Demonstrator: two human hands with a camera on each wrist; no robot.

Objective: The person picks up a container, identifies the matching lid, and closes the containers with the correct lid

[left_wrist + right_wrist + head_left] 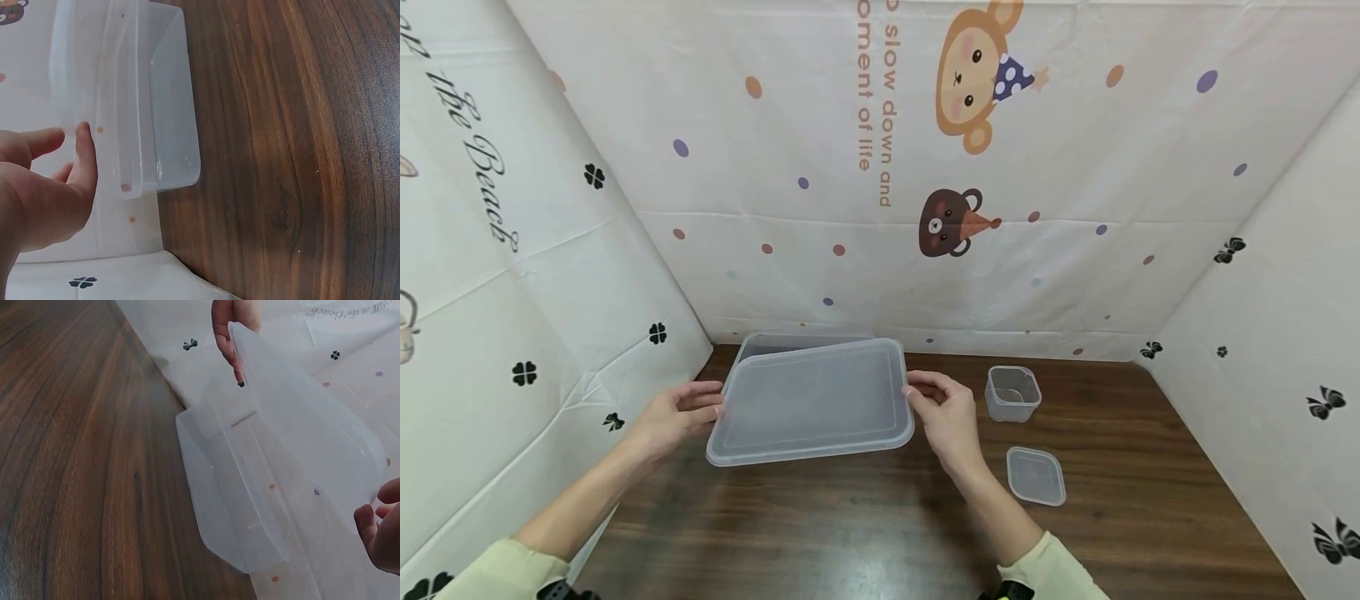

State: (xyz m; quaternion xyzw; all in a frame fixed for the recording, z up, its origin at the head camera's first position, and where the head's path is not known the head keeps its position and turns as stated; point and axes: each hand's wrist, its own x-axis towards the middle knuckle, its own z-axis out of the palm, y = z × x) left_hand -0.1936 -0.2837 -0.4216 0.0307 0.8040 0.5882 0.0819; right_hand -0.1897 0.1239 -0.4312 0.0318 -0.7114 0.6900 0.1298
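A large translucent rectangular lid (812,404) is held up flat between both hands. My left hand (673,417) pinches its left edge, thumb and fingertips showing at the rim in the left wrist view. On the opposite side, my right hand (947,417) grips the right edge between thumb and fingers. Beneath and behind the lid stands a large clear plastic container (219,494), mostly covered by the lid in the head view. From the right wrist, the lid (306,425) appears tilted above the container's open top, with a gap between them.
A small clear square container (1013,396) stands open to the right of my right hand. Its size of small lid (1036,477) lies nearer on the brown wooden table (1150,500). White patterned cloth (820,167) walls off the back and both sides.
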